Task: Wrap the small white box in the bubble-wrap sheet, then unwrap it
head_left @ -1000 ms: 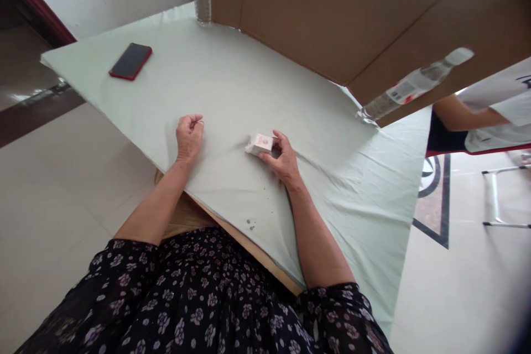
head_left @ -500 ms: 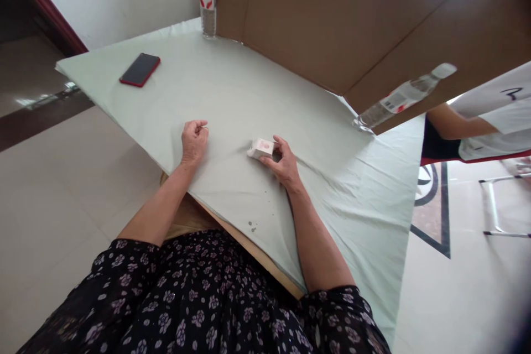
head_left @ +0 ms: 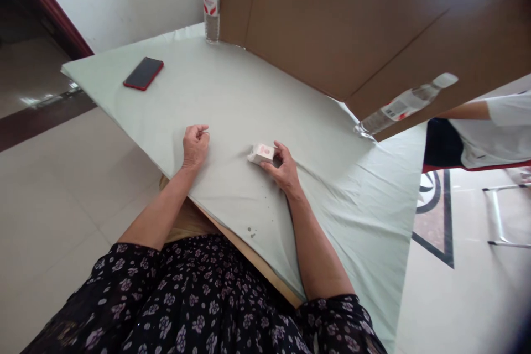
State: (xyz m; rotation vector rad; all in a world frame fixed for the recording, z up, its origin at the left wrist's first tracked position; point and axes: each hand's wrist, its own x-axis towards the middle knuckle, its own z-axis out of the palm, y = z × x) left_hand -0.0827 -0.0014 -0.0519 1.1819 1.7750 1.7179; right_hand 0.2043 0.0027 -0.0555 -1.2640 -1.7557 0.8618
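Note:
A small white box with pink print (head_left: 263, 153) rests on the pale green tablecloth (head_left: 224, 94). My right hand (head_left: 284, 167) holds its right side between thumb and fingers. To the left, my left hand (head_left: 196, 145) lies on the cloth with its fingers curled in, and nothing shows in it. A gap of cloth separates this hand from the box.
A phone with a red edge (head_left: 143, 73) lies at the back left. One water bottle (head_left: 211, 5) stands by a brown panel (head_left: 298, 16); another bottle (head_left: 404, 105) is at the right. A seated person's sleeve (head_left: 508, 113) shows at the far right.
The whole view has shifted slightly, so the table appears a little lower. Both hands and the box keep their places on the cloth. The person's arm at the far right has moved somewhat.

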